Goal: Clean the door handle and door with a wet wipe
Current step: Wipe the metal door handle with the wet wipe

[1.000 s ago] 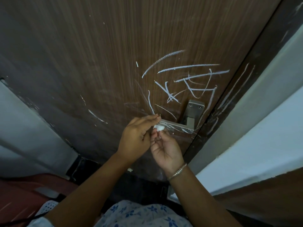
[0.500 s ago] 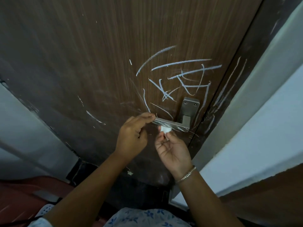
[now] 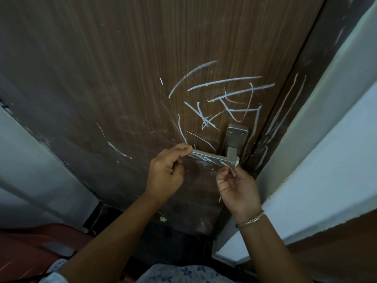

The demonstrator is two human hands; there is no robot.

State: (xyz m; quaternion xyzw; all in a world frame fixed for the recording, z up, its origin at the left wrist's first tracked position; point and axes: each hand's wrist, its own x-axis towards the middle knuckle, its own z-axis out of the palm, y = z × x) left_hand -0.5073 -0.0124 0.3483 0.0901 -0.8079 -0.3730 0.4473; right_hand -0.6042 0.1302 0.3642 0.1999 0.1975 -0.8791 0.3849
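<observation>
- Right hand, fingers curled, pinches a wet wipe, mostly hidden behind them, against the door handle at its pivot end.
- Left hand pinches the lever's free tip.
- Beyond, white scribbles streak the brown door.

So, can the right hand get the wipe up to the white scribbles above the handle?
Probably yes: right hand holds the wipe at the handle, scribbles just above, nothing between.
</observation>
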